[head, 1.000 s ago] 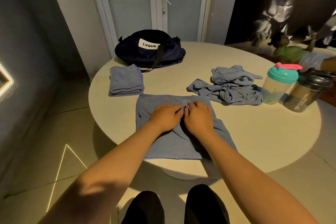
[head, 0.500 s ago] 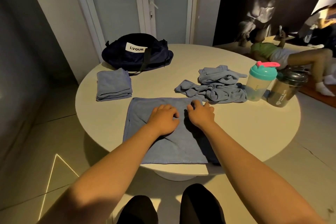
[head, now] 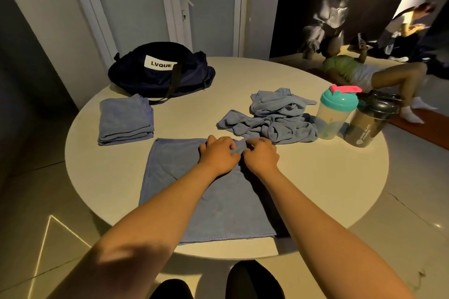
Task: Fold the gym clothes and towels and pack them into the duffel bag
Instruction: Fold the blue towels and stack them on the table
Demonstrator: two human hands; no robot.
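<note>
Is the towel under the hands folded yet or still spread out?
Spread out: the towel lies flat in one layer on the table, both hands at its far edge, unlike the folded stack.

"LVQUE" on duffel bag (head: 161, 70); shaker print (head: 363, 134) likely illegible

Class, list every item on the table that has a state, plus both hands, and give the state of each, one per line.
Duffel bag: appears closed, nothing packed yet.
Towel stack: folded.
Flat towel: spread out, far edge being pinched.
Towel heap: crumpled, unfolded.
Teal shaker: lid on.
Black shaker: lid on.
Left hand: gripping flat towel.
Right hand: gripping flat towel.
</note>
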